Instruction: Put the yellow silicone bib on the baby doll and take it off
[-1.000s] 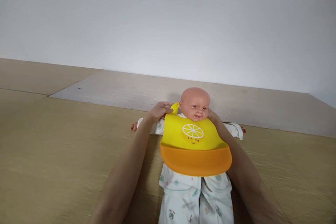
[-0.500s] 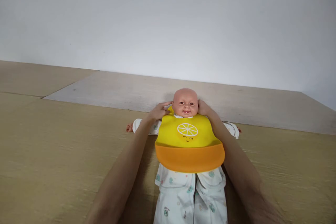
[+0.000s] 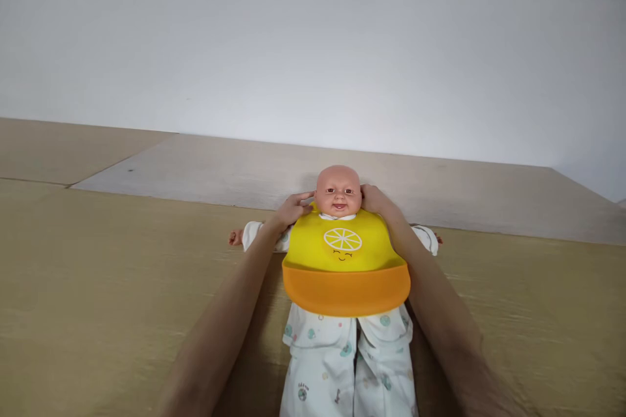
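A bald baby doll [image 3: 338, 190] in white patterned pyjamas lies on its back on a tan surface, arms spread. A yellow bib [image 3: 343, 251] with an orange catch pocket and a lemon-slice face covers its chest. My left hand [image 3: 292, 210] is at the doll's neck on the left side, fingers curled against the bib's neck strap. My right hand [image 3: 373, 198] is pressed behind the right side of the doll's head and neck, its fingers mostly hidden. Both forearms reach in from the bottom of the picture, on either side of the doll.
The tan surface [image 3: 98, 287] stretches wide to the left and right. Beyond the doll lies a paler board [image 3: 220, 169], then a long white wall [image 3: 313, 58]. Ceiling lights show above it.
The yellow strap end that stuck up by my left hand is now tucked out of sight. My right hand has come up beside the doll's head. The doll's head has turned to face me.
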`<action>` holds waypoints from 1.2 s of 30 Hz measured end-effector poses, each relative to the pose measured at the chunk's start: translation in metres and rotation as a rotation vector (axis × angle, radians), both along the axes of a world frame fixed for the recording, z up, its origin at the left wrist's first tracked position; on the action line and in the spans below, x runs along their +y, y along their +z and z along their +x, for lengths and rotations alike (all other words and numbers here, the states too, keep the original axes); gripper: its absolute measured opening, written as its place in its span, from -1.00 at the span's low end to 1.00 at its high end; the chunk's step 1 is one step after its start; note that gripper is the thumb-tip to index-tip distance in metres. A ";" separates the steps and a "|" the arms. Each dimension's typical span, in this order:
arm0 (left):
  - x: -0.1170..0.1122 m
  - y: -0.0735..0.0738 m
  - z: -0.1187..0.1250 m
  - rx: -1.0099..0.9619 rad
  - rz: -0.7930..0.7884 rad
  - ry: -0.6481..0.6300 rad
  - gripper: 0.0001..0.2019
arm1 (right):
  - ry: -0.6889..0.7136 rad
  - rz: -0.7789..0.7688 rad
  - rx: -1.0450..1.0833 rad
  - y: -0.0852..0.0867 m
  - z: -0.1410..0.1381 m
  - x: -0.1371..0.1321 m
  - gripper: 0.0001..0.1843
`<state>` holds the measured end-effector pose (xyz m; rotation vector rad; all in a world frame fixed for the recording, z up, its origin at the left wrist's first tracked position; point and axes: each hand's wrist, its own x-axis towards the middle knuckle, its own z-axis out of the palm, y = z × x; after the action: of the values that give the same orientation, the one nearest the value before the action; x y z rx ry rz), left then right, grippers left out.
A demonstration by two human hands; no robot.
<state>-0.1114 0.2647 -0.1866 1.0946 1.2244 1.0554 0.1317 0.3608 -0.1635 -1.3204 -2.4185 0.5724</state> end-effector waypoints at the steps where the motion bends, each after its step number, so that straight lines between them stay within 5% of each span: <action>1: 0.001 -0.001 0.000 0.025 0.002 0.006 -0.35 | -0.002 0.006 -0.003 0.000 0.000 0.000 -0.65; 18: 0.006 -0.001 0.003 0.160 0.047 0.068 -0.48 | -0.178 0.065 -0.374 0.002 -0.014 -0.013 -0.66; 36: 0.005 -0.005 0.002 0.047 0.066 0.128 -0.47 | -0.226 -0.052 -0.262 -0.006 -0.007 -0.006 -0.55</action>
<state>-0.1089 0.2699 -0.1921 1.1084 1.3190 1.1807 0.1251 0.3547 -0.1698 -1.7593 -2.4178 0.4266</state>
